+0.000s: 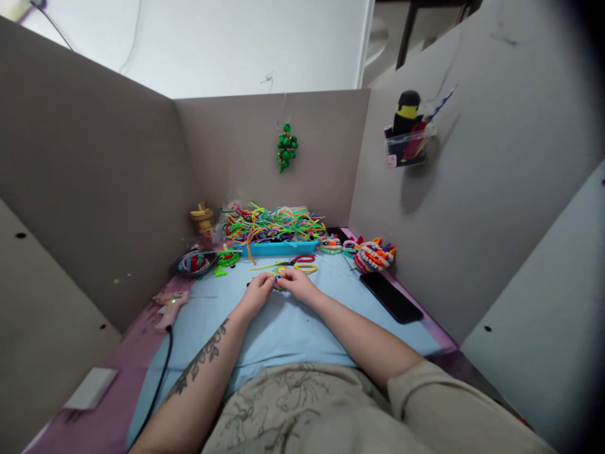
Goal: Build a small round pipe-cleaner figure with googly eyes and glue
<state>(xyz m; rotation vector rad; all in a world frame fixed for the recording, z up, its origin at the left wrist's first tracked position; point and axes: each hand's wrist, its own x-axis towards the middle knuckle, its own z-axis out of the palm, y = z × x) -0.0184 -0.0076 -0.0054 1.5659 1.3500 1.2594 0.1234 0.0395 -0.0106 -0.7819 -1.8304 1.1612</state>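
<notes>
Between my two hands, near the middle of the blue cloth (302, 328), is a small multicoloured pipe-cleaner piece (278, 279), mostly covered by fingers. My left hand (259, 291) pinches it from the left. From the other side my right hand (299, 284) grips it, fingers closed. Just beyond the hands lie scissors (305, 263) with red and yellow handles. A blue tray (278, 248) heaped with colourful pipe cleaners (276, 224) stands behind them. To its left sits a green pipe-cleaner figure (228, 256).
A pink glue gun (172, 309) with a lit green light lies at left, its black cord running toward me. A dark bowl (182, 268) stands behind it. At right are a black phone (391, 297) and a colourful woven pipe-cleaner piece (373, 255). Grey partitions (274, 170) enclose the table.
</notes>
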